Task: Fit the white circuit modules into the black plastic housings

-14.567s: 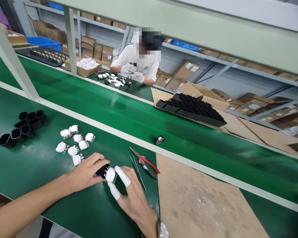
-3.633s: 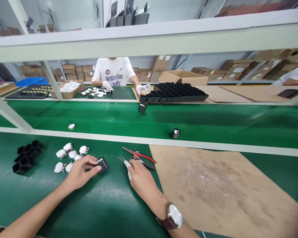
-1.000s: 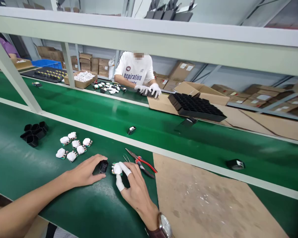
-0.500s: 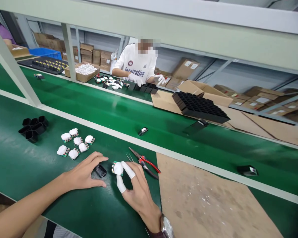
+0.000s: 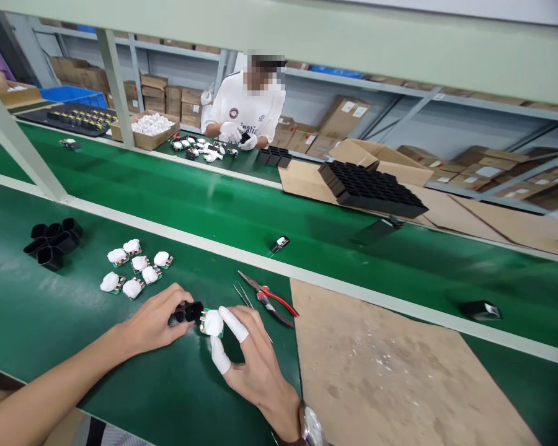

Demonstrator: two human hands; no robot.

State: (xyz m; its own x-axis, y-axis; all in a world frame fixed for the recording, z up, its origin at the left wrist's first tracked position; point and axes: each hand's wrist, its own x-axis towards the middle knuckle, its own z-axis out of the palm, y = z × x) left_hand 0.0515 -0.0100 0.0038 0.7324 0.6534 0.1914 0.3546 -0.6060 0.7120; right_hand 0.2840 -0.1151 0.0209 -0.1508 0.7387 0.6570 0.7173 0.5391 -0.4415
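My left hand (image 5: 160, 319) is closed around a small black plastic case (image 5: 186, 313), its open end turned to the right. Between the white-covered thumb and forefinger of my right hand (image 5: 255, 356) is a circuit board with a white lump on it (image 5: 212, 323). The board's left edge is right at the mouth of the case; I cannot tell whether it has entered. Several similar boards with white lumps (image 5: 132, 287) lie left of my hands. Farther left, several black cases (image 5: 51, 257) stand in a cluster. Red-handled pliers (image 5: 265, 294) and tweezers (image 5: 244, 294) rest beyond my right hand.
A sheet of cardboard (image 5: 400, 365) covers the bench at right. On the green conveyor (image 5: 204, 210) lie a few filled black cases (image 5: 280, 243). Across it, a co-worker in a white shirt (image 5: 255, 105) handles a black piece beside a block of black cases (image 5: 372, 189). A slanted post (image 5: 23, 148) stands at left.
My left hand has closed on the black case and tipped it toward the board. My right hand has brought the board left to it. Cases on the conveyor have shifted right; the co-worker has lifted a black piece.
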